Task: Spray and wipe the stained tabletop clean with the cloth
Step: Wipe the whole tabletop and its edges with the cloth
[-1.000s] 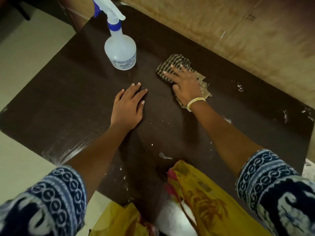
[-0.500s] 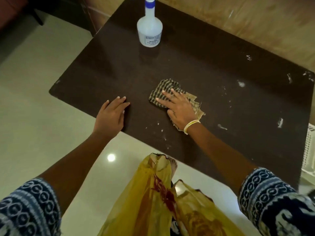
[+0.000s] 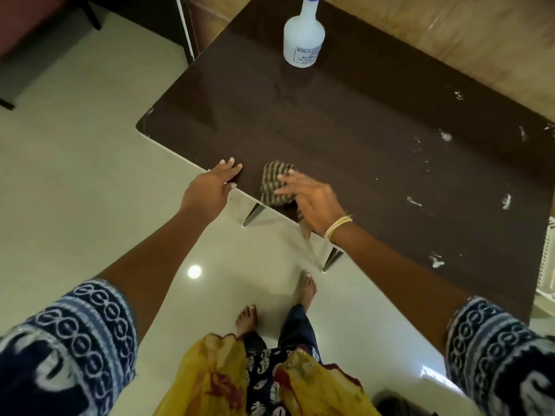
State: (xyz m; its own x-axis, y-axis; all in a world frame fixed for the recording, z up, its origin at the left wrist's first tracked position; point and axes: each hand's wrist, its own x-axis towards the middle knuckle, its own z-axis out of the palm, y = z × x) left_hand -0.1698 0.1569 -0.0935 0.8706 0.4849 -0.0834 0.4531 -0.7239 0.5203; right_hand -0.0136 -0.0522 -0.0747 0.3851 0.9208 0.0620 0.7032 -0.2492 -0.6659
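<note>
From the head view, I see my right grip point(image 3: 309, 199) with fingers spread flat, pressing the cloth point(image 3: 274, 186) down at the near edge of the surface point(image 3: 345, 130), part of the cloth hanging over that edge. Just left of it, my left grip point(image 3: 210, 187) rests open-fingered on the same edge, holding nothing. Beyond both grips the dark top lies open up to the spray bottle point(image 3: 304, 40). White stains point(image 3: 444, 135) dot the surface right of the cloth. Pale floor point(image 3: 75, 190) lies below.
</note>
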